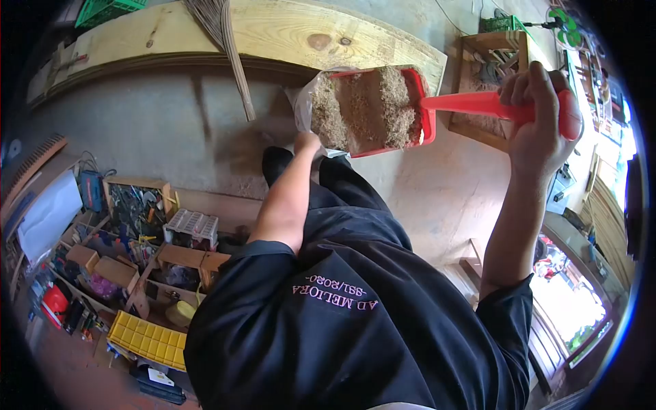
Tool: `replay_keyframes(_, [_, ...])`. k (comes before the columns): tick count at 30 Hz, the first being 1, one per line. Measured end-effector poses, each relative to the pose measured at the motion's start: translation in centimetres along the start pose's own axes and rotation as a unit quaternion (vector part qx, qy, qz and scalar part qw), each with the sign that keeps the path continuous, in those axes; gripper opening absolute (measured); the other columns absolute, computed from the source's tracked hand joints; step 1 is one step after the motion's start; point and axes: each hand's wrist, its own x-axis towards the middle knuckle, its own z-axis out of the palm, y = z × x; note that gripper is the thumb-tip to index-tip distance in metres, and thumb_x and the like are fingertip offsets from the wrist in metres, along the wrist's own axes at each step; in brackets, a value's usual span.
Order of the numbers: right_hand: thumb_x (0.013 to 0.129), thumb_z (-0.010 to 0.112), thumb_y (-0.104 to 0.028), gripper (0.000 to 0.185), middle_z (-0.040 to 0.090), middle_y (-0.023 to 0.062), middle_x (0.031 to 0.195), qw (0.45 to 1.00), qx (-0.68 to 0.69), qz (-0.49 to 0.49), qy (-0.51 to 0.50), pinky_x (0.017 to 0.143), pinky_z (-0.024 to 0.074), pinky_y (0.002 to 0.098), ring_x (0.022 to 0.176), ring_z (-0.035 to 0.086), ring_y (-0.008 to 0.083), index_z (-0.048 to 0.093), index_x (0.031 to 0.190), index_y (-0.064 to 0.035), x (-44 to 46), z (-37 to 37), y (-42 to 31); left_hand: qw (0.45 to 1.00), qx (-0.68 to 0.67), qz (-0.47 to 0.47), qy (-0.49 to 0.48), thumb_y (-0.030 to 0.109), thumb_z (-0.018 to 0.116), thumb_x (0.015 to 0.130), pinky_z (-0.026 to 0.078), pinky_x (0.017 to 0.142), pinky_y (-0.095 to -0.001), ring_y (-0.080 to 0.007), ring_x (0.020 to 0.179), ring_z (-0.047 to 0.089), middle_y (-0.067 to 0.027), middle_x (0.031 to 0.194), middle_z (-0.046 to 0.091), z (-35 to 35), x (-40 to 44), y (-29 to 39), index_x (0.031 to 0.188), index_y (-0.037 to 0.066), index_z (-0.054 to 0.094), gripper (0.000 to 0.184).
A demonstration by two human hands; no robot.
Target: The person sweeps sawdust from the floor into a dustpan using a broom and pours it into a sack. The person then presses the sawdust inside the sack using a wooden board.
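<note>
swept up, it seems, and not yet emptied

my left hand (307,142) is at the plastic bag (304,106), its fingers hidden, so i can't tell its grip. the red dustpan (429,127) is far centre, heaped with sawdust (328,113), long axis left to right, mouth left; my right hand (540,131) grips its handle (471,103).

Daylight glares white through an opening (566,301) at right. Cluttered wooden shelves (181,256) stand at left, beside a dull grey floor (164,119).
</note>
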Motion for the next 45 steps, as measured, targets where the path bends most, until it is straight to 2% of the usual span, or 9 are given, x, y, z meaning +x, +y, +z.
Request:
replay_keyframes(5, [0.087,0.068,-0.01,0.015,0.059,0.0047,0.063,0.996,0.076,-0.046,-0.001,0.056,0.0467,0.0269,0.055,0.057,0.0122,0.064,0.075,-0.0016,-0.1,0.0,-0.3,0.997,0.035,0.071,-0.021,0.018,0.049,0.086,0.047,0.093,-0.0469,-0.04,0.108,0.061,-0.0278,0.108,0.064,-3.8,-2.4,-2.4,0.106,-0.002,0.067,0.034])
replay_keyframes(11, [0.088,0.06,-0.006,0.021,0.05,0.0065,0.061,0.998,-0.039,-0.037,0.024,0.057,0.0431,0.0308,0.054,0.048,0.0153,0.052,0.069,-0.0028,-2.6,2.1,-3.5,0.989,0.089,0.116,-0.034,0.017,0.047,0.088,0.05,0.092,-0.0459,-0.0384,0.11,0.061,-0.0237,0.114,0.064,-4.8,-5.2,-2.6,0.107,0.001,0.068,0.033])
replay_keyframes(21, [0.088,0.057,-0.005,0.02,0.05,0.008,0.061,0.996,-0.031,-0.079,-0.018,0.055,0.0421,0.0318,0.053,0.047,0.0166,0.05,0.07,-0.002,-4.1,3.5,-3.4,0.993,0.084,0.061,-0.054,0.024,0.059,0.081,0.053,0.086,-0.043,-0.0368,0.103,0.065,-0.0234,0.107,0.067,-2.9,-5.7,-4.0,0.108,-0.001,0.067,0.037])
replay_keyframes(23, [0.088,0.056,-0.005,0.02,0.05,0.008,0.061,0.996,-0.025,-0.079,-0.02,0.055,0.042,0.0318,0.053,0.047,0.0168,0.05,0.069,-0.0022,-4.1,3.8,-3.7,0.988,-0.015,-0.044,-0.15,0.026,0.06,0.079,0.053,0.086,-0.0419,-0.0345,0.104,0.065,-0.0231,0.108,0.067,-2.4,-5.0,-4.6,0.107,-0.002,0.067,0.04])
replay_keyframes(27, [0.088,0.056,-0.005,0.02,0.048,0.008,0.061,0.998,-0.004,-0.06,-0.017,0.057,0.0419,0.0319,0.055,0.047,0.0175,0.049,0.069,-0.0026,-3.2,3.6,-3.6,0.98,0.03,0.0,-0.195,0.026,0.06,0.079,0.054,0.085,-0.042,-0.0333,0.104,0.066,-0.0234,0.11,0.066,-1.2,-5.0,-5.8,0.108,-0.002,0.067,0.041])
replay_keyframes(30, [0.086,0.065,-0.004,0.01,0.058,0.0065,0.06,0.992,0.059,-0.093,-0.067,0.054,0.048,0.028,0.052,0.057,0.0139,0.065,0.078,0.0008,-3.2,2.9,-3.0,0.988,0.065,0.037,-0.136,0.024,0.057,0.082,0.054,0.084,-0.0436,-0.0334,0.105,0.065,-0.0228,0.113,0.066,-1.2,-5.9,-5.9,0.108,0.0,0.068,0.037])
replay_keyframes(35, [0.086,0.065,-0.004,0.009,0.059,0.0058,0.061,0.989,0.076,-0.102,-0.071,0.054,0.0483,0.0283,0.052,0.058,0.0133,0.065,0.078,0.0006,-3.4,2.4,-2.4,0.957,0.254,0.116,-0.074,0.021,0.057,0.086,0.051,0.091,-0.0438,-0.033,0.112,0.062,-0.0204,0.117,0.065,-2.4,-7.6,-4.6,0.108,0.004,0.069,0.03])
replay_keyframes(38, [0.09,0.053,-0.003,0.022,0.046,0.0057,0.061,0.993,-0.012,-0.092,-0.067,0.054,0.0404,0.0309,0.053,0.045,0.0147,0.047,0.069,-0.0038,-5.1,3.6,-3.2,0.983,0.158,0.07,-0.066,0.022,0.055,0.087,0.051,0.09,-0.0444,-0.0346,0.11,0.063,-0.0203,0.115,0.065,-1.6,-6.8,-4.9,0.108,0.004,0.069,0.031])
replay_keyframes(45, [0.089,0.05,0.005,0.018,0.05,0.0072,0.063,0.984,-0.02,-0.137,-0.11,0.053,0.0431,0.0293,0.054,0.047,0.0137,0.049,0.071,-0.0004,-6.7,2.8,-2.9,0.991,0.104,0.077,-0.037,0.021,0.049,0.089,0.051,0.09,-0.0452,-0.0371,0.107,0.063,-0.0218,0.113,0.066,-4.9,-6.7,-0.9,0.109,0.003,0.068,0.032])
